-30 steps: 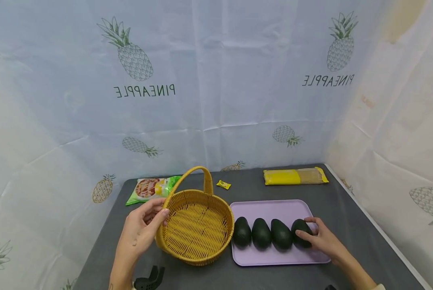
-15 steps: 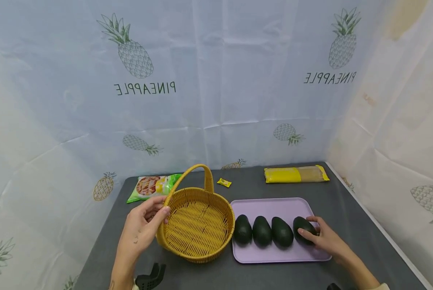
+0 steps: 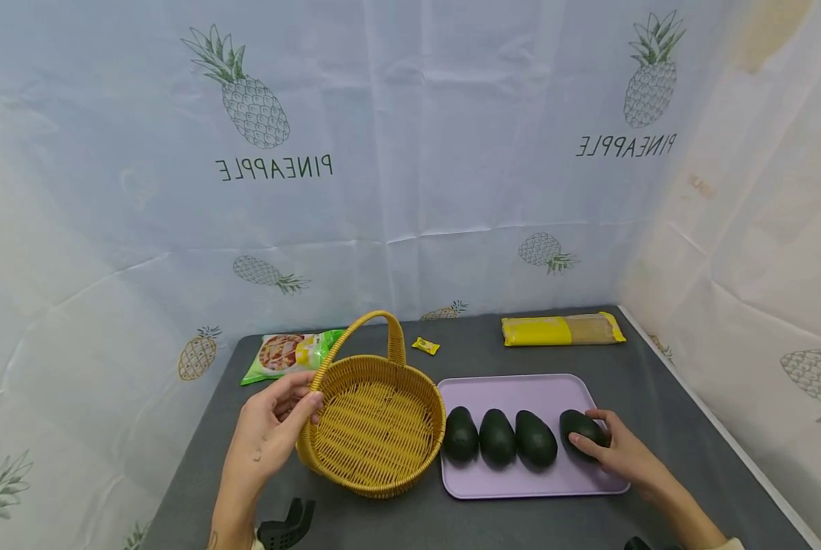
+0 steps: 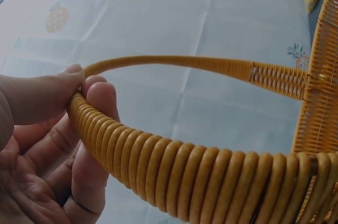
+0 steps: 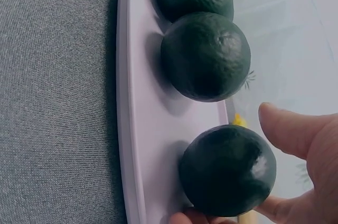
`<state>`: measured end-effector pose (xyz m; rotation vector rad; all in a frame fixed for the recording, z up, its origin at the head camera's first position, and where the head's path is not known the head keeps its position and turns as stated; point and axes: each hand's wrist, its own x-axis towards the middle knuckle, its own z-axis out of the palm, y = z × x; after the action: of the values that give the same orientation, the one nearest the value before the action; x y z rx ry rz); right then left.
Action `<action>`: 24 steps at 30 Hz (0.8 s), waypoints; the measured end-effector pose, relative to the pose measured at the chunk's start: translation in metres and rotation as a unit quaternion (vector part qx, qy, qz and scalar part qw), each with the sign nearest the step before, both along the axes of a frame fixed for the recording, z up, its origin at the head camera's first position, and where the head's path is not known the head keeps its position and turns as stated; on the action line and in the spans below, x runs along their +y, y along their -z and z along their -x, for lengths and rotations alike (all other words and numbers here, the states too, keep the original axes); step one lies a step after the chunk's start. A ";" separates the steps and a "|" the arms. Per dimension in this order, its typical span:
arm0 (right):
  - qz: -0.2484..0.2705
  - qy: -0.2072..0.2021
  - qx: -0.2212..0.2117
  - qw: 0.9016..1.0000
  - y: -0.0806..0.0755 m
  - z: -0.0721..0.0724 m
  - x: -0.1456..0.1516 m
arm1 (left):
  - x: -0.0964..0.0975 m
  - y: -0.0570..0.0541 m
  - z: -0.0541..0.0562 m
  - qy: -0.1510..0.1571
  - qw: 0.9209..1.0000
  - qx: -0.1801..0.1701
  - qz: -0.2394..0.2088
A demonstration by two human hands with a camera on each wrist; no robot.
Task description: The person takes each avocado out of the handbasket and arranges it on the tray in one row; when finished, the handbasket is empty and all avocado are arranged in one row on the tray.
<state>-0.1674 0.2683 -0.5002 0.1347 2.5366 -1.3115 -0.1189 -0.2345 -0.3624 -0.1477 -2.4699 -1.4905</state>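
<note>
My left hand [image 3: 269, 431] grips the handle of a yellow wicker basket [image 3: 376, 428], its thumb and fingers curled round the wrapped handle [image 4: 174, 176] in the left wrist view. The basket tips toward me and holds nothing. To its right, a lilac tray [image 3: 520, 389] carries a row of dark green avocados. My right hand [image 3: 623, 451] holds the rightmost avocado [image 3: 578, 431] between thumb and fingers. In the right wrist view the fingers reach around the far side of this avocado [image 5: 227, 171], while a neighbouring avocado [image 5: 206, 57] stands a gap away.
A green food bag [image 3: 289, 355] lies behind the basket on the dark grey table [image 3: 383, 527]. Near the back edge are a small yellow packet [image 3: 425, 346] and a long yellow pack [image 3: 561, 331], apparently dry noodles. A pineapple-print curtain [image 3: 410, 153] closes off the back and sides.
My right hand has shifted the rightmost avocado slightly to the right, widening the gap to its neighbour. My left hand and the basket stay nearly still; the head view has tilted a little.
</note>
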 end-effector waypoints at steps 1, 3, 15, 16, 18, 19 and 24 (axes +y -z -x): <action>0.001 0.000 0.001 1.000 0.000 0.000 0.000 | 0.000 0.000 0.000 0.000 1.000 0.000 0.000; 0.005 0.001 0.001 1.000 0.000 0.000 0.000 | 0.000 0.000 0.000 0.000 1.000 0.000 -0.001; -0.022 -0.008 0.012 1.000 -0.001 -0.004 -0.010 | -0.001 0.001 -0.002 0.006 1.000 0.003 -0.011; -0.022 -0.010 0.012 1.000 -0.001 -0.005 -0.011 | 0.000 0.001 -0.002 0.006 1.000 0.003 -0.011; -0.023 -0.010 0.012 1.000 -0.001 -0.006 -0.012 | 0.000 0.001 -0.002 0.005 1.000 0.004 -0.010; -0.023 -0.009 0.011 1.000 -0.001 -0.006 -0.012 | 0.000 0.001 -0.002 0.004 1.000 0.005 -0.009; -0.019 0.000 0.010 1.000 0.001 -0.007 -0.009 | 0.000 0.001 -0.001 0.003 1.000 0.005 -0.012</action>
<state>-0.1604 0.2590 -0.5009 0.1298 2.5802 -1.2704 -0.1174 -0.2348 -0.3633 -0.1586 -2.4458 -1.5180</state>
